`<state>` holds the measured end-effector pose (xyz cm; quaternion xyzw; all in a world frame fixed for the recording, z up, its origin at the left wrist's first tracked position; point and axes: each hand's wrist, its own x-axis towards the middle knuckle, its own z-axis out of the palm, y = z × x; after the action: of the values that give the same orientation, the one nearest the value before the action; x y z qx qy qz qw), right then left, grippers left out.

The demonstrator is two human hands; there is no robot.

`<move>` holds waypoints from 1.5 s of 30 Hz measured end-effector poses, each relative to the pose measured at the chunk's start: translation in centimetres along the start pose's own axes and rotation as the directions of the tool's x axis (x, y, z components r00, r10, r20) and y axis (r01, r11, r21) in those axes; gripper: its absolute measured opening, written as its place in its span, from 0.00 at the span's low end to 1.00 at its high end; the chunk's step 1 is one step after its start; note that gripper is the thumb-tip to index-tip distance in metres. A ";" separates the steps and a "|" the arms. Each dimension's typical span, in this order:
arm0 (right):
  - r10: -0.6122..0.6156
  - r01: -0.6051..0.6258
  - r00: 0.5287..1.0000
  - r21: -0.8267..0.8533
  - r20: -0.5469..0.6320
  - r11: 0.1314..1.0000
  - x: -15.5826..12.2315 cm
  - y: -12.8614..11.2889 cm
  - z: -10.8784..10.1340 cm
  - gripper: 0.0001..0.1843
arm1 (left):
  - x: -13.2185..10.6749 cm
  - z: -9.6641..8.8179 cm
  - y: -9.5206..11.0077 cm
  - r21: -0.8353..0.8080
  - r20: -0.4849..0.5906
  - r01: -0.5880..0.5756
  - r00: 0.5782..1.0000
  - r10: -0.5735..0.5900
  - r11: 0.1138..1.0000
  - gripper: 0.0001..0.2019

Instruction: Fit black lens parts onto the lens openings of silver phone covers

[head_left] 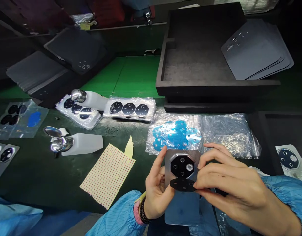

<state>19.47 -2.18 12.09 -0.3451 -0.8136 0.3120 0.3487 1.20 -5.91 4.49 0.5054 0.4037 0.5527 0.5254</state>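
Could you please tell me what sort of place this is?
Most likely a workbench in a factory or workshop: there are stacked matching panels, black octagonal parts in clear packs, and a metal-topped bottle.

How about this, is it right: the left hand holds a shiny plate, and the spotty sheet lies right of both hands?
No, the spotty sheet lies left of the left hand and right hand, as the head view shows. The left hand does hold a plate.
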 end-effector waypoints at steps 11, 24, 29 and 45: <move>-0.002 0.002 1.000 -0.017 0.020 1.000 -0.2 0.0 0.2 0.06 | -0.2 -0.1 -0.1 -0.023 -0.004 0.026 1.000 -0.026 0.999 0.31; -0.009 0.008 0.999 -0.012 -0.045 1.000 0.1 0.1 0.0 0.06 | 0.2 -0.1 -0.4 -0.105 -0.007 0.070 0.997 -0.071 0.992 0.31; 0.268 -0.240 0.959 0.246 -0.088 0.939 1.3 2.3 -1.2 0.05 | 1.1 0.0 0.1 -0.199 0.035 0.145 0.989 -0.141 0.969 0.29; 0.787 -0.747 0.612 -0.272 0.074 0.606 1.3 8.7 -5.1 0.04 | 2.7 -1.7 -0.9 -0.069 -0.125 0.218 0.966 -0.225 0.974 0.40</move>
<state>25.81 5.10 8.94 -0.6660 -0.6427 0.3732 0.0635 -0.18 -2.99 3.70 0.4048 0.4761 0.5337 0.5697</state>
